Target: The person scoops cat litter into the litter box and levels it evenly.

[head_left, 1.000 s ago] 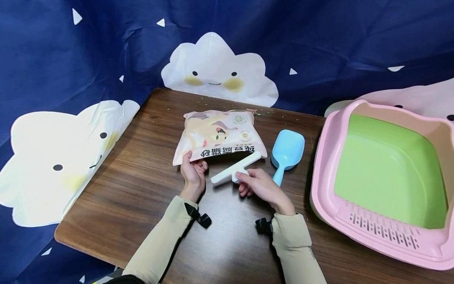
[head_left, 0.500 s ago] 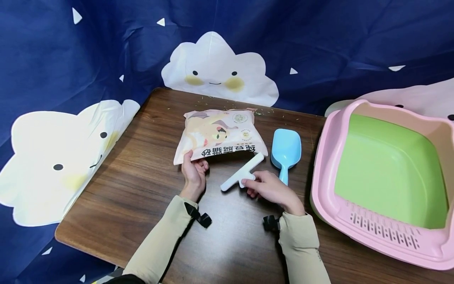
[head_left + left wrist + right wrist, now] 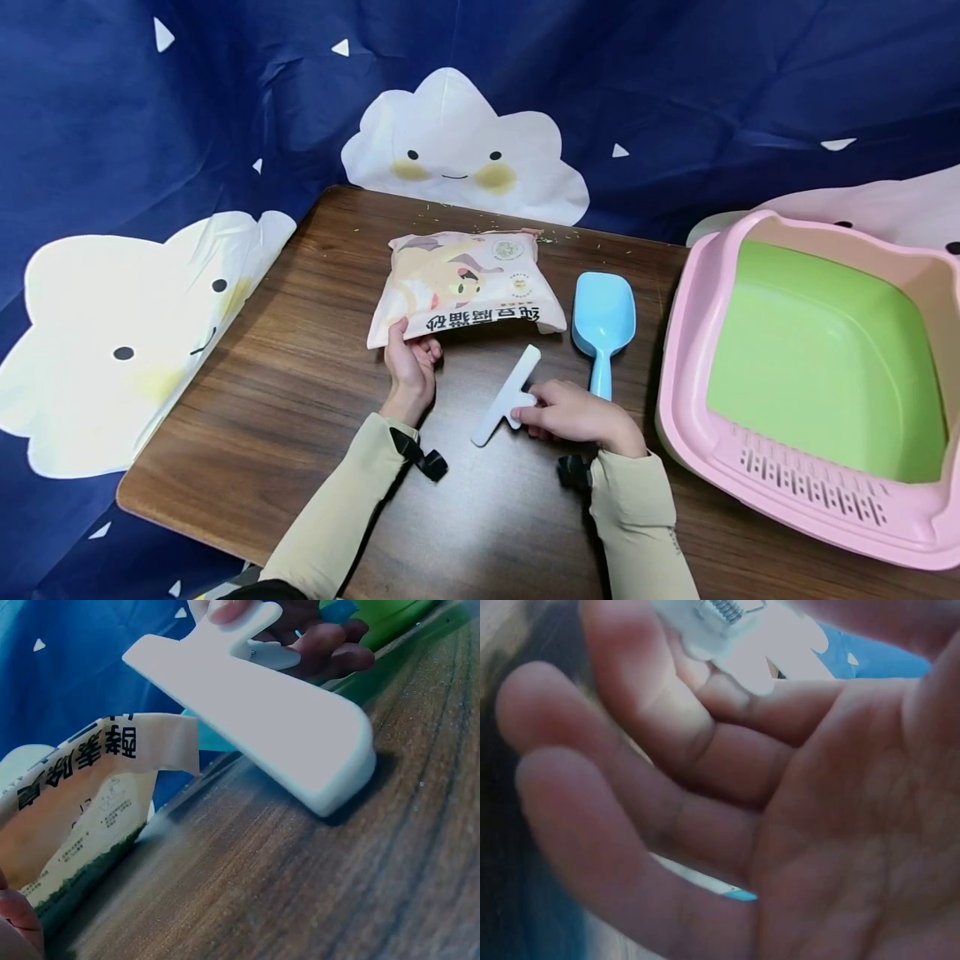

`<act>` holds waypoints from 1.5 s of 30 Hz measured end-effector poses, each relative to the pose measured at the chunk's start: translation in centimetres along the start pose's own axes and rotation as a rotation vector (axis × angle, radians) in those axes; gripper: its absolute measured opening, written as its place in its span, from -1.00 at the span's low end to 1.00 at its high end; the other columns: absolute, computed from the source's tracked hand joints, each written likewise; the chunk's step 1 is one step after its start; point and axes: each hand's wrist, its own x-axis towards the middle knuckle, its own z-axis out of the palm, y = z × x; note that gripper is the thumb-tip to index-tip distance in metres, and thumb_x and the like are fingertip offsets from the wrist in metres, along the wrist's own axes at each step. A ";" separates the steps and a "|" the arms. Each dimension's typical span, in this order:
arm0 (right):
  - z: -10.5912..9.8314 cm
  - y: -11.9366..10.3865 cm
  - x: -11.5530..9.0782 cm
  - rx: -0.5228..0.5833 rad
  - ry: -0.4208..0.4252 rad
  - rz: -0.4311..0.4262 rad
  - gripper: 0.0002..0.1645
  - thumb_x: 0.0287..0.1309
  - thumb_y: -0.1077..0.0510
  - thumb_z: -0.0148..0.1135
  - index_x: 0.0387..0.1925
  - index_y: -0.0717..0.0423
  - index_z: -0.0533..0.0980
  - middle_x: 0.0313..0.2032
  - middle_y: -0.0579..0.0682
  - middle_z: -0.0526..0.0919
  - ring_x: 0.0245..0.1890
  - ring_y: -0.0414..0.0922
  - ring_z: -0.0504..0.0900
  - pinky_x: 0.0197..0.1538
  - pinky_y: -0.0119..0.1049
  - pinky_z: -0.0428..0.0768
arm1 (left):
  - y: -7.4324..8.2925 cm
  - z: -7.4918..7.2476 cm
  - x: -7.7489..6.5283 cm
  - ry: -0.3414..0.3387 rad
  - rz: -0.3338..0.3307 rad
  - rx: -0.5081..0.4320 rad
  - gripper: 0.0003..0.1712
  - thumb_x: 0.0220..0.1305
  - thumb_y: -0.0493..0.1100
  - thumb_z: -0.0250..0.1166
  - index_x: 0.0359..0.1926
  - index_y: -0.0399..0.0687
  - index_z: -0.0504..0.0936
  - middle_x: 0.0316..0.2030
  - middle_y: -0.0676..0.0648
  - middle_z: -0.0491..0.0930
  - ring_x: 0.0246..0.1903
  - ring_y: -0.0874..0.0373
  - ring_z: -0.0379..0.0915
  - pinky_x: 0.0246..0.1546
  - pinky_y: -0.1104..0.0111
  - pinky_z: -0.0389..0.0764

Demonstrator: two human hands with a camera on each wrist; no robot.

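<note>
A pale pink cat litter bag [image 3: 467, 283] with a cartoon cat lies on the table, its near edge lifted a little. My left hand [image 3: 410, 368] pinches that edge near its left corner, thumb on top. To the right, my right hand [image 3: 576, 410] holds a white sealing clip [image 3: 507, 397] by its short grip tab, apart from the bag. The clip's long bar slants just over the table; whether its lower end touches the wood cannot be told. The left wrist view shows the clip bar [image 3: 262, 712] large; in the right wrist view its metal spring [image 3: 724, 610] is visible.
A light blue scoop [image 3: 604, 310] lies right of the bag, its handle end hidden behind my right hand. Farther right stands a pink and green litter box [image 3: 693, 375]. Small crumbs [image 3: 547, 240] are scattered behind the bag, near the table's [image 3: 285, 400] back edge.
My right hand has drawn the sealing clip away from the bag, toward me, and turned it steeper. The scoop has shifted slightly and its handle points more straight down. My left hand stays put.
</note>
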 end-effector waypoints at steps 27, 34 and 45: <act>-0.2 -0.2 0.5 -0.038 0.215 0.022 -0.72 0.26 0.03 0.16 -0.32 0.19 0.57 -0.60 0.01 0.63 -0.63 -0.25 0.47 -0.50 -0.36 0.43 | 0.0 0.2 0.1 -0.005 0.009 -0.047 -0.75 0.42 -0.14 -0.20 -0.13 -0.13 0.38 -0.57 0.03 0.60 -0.87 0.24 0.19 -0.76 0.50 0.26; 0.1 -0.1 0.8 -0.054 0.188 0.068 -0.75 0.27 0.06 0.15 -0.40 0.16 0.55 -0.61 -0.01 0.63 -0.67 -0.26 0.49 -0.51 -0.38 0.49 | -0.2 0.1 0.3 -0.001 -0.005 -0.010 -0.70 0.40 -0.11 -0.19 -0.23 -0.16 0.42 -0.77 0.03 0.47 -0.88 0.24 0.22 -0.80 0.51 0.24; 0.6 -0.1 1.0 -0.008 0.152 0.109 -0.77 0.28 0.08 0.15 -0.40 0.16 0.53 -0.62 0.00 0.63 -0.70 -0.18 0.56 -0.52 -0.35 0.55 | -0.1 0.0 0.2 0.004 0.008 -0.052 -0.75 0.41 -0.13 -0.19 -0.14 -0.12 0.40 -0.58 0.05 0.60 -0.87 0.24 0.19 -0.76 0.50 0.25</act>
